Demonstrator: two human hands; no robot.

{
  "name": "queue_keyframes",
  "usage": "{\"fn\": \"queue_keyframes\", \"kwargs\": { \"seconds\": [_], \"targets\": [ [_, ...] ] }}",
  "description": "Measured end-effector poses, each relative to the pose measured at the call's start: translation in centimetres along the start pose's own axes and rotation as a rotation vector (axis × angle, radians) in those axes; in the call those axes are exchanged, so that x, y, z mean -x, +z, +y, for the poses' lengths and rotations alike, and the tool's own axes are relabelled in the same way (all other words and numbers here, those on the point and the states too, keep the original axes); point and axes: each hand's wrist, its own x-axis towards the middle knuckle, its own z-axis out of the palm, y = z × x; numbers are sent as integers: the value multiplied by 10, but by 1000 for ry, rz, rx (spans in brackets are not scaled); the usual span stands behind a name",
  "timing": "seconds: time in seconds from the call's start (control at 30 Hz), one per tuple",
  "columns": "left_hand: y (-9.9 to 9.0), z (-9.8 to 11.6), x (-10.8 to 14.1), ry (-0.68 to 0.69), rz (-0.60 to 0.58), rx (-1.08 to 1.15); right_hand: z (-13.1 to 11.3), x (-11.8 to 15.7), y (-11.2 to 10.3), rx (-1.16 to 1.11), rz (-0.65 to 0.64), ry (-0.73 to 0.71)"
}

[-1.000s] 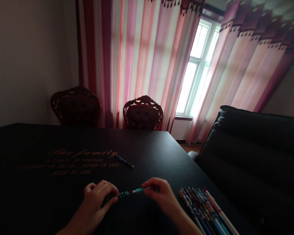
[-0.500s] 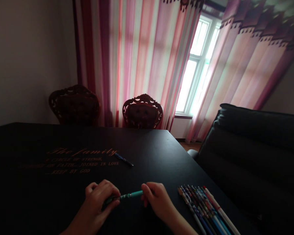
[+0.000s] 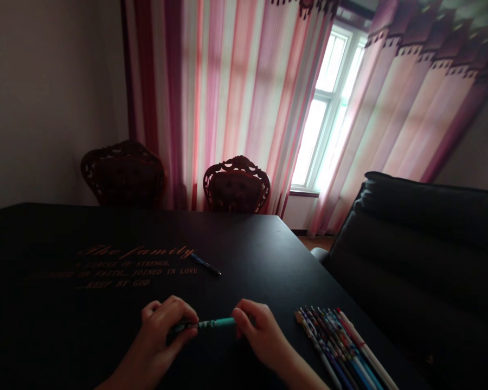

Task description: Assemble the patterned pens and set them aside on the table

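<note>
Teal pen [image 3: 216,323] gripped in the left hand [image 3: 165,326], right hand [image 3: 260,331] pinching its tip, patterned pens [image 3: 333,341] nearby.

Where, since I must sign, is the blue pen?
In the head view, the blue pen lies on the black table, just right of the gold lettering.

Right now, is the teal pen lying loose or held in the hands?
Held: the teal pen spans the left hand, curled round its dark end, and the right hand, pinching its other end.
</note>
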Motion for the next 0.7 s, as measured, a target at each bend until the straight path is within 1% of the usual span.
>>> {"fn": "queue_keyframes", "kwargs": {
  "seconds": [0.07, 0.2, 0.27, 0.37, 0.4, 0.53, 0.57, 0.63, 0.7],
  "targets": [
    [1, -2, -1, -13, 5, 12, -1, 0, -3, 31, 37, -81],
    [1, 1, 1, 7, -4, 0, 2, 0, 0, 128, 79, -120],
    [0, 6, 3, 44, 20, -26, 5, 1, 6, 120, 71, -71],
    [0, 10, 4, 80, 94, -48, 5, 2, 10, 36, 16, 53],
    [0, 10, 4, 76, 104, -45, 4, 2, 9, 25, 14, 52],
    [-1, 2, 2, 34, 39, -3, -4, 3, 2, 96, 91, -128],
    [-1, 2, 1, 27, 32, 3, -5, 3, 0, 119, 105, -149],
    [-1, 3, 2, 40, 37, -1, -5, 4, 1, 143, 115, -147],
    [-1, 7, 4, 74, 82, -30, -3, 4, 5, 107, 95, -92]
  ]
}}
